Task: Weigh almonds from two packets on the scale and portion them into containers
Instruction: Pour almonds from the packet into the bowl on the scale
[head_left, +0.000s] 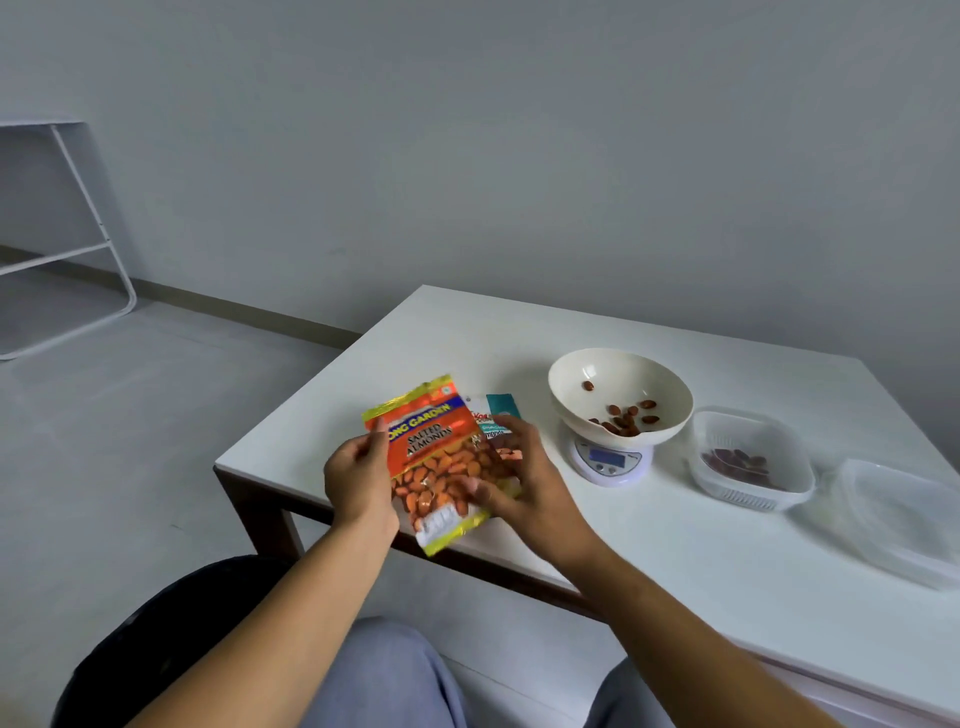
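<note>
At the table's (675, 561) near left corner, I hold the salted almonds packet (436, 462) up: my left hand (358, 478) pinches its left edge, my right hand (524, 483) spreads loosely over its right side. A second packet (493, 415) lies behind; beside it, almonds (623, 418) sit in the scale's (610, 460) bowl (621, 397).

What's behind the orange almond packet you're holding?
A second packet, white with a teal top corner, lies behind the orange packet on the table. Only its upper part shows; the rest is covered by the orange packet and the right hand.
</note>
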